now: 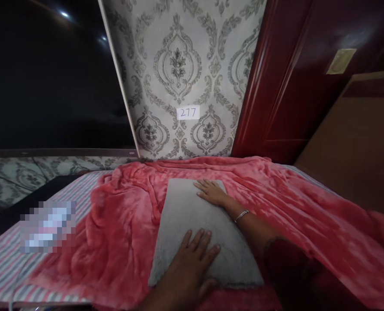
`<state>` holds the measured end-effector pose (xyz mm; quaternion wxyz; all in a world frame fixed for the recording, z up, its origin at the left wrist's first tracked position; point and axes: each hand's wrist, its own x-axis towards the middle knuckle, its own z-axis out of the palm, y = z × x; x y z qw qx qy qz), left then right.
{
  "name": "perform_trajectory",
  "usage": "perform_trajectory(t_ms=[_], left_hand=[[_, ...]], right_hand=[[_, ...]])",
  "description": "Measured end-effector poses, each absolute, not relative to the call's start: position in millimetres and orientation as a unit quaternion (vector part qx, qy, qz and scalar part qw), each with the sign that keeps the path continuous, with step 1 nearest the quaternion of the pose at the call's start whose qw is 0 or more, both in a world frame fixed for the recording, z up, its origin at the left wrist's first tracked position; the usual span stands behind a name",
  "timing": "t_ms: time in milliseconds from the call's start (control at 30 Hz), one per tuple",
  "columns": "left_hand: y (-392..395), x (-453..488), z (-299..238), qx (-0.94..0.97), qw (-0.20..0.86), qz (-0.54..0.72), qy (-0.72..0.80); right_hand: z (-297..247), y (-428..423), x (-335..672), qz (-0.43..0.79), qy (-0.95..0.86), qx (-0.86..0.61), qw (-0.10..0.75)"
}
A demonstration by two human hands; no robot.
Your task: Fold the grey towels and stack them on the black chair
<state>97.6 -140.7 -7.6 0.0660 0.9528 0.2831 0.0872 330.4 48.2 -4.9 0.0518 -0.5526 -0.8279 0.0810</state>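
A grey, soft-looking rectangular mat (182, 207) lies flat on a rumpled red plush blanket (123, 242). My left hand (192, 263) rests on the mat's near part, palm down with its fingers spread. Farther up, near the mat's far right corner, my right hand (211, 192) lies flat with fingers stretched out. A silvery bracelet (241, 216) circles the right wrist. Neither hand grips anything. Whether the mat is folded cannot be made out.
Beneath the blanket is a striped sheet (4, 259). A blurred-out object with a cable (47, 226) lies at left. Behind stand a large black screen (49, 82), patterned wallpaper with a paper label (188, 112) reading 277, and a dark red panel (276, 86). A brown board (357, 142) is at right.
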Motion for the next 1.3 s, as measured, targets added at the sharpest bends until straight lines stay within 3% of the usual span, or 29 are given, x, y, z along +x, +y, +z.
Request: perform_trajectory(t_ms=[300,600,967,1300], left_hand=[[-149,84,-11,0.954,0.031,0.139,0.265],[-179,34,-54,0.898,-0.155,0.214,0.351],[-164,36,-73,0.883,-0.234,0.263,0.31],[-158,36,-84,0.87,-0.259,0.284,0.31]], right_hand=[[21,25,311,0.079,-0.818,-0.569,0.036],[8,-42,235,0.12,-0.953,-0.274,0.052],[3,84,241,0.09,-0.904,-0.417,0.036],[6,103,237,0.082,-0.871,-0.483,0.035]])
